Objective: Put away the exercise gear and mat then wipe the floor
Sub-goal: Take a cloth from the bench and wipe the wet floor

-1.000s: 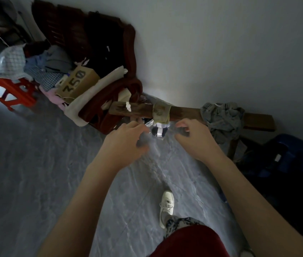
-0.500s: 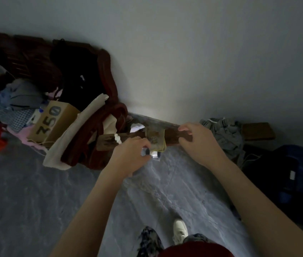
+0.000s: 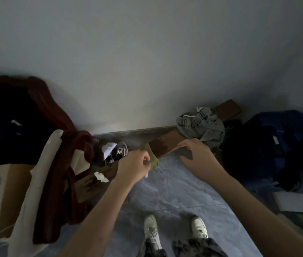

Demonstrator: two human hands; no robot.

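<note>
Yellowish cloth [image 3: 151, 156] now hangs on the wooden plank [image 3: 165, 145] by the wall, left hand [image 3: 135, 165] fisted on it; a sec ago both hands were short of the plank. Right hand [image 3: 196, 157] lies flat on the plank w/ fingers apart, holding nothing. Looks like fetching the floor rag. Tight spot: chair [image 3: 58, 164] left, grey clothes [image 3: 201, 125] and dark bag [image 3: 276, 145] right; floor [image 3: 174, 191] behind is open.

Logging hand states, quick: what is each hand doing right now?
Left hand: closed on the yellowish cloth draped over the plank.
Right hand: fingers on the plank; whether it grips cannot be told.
</note>
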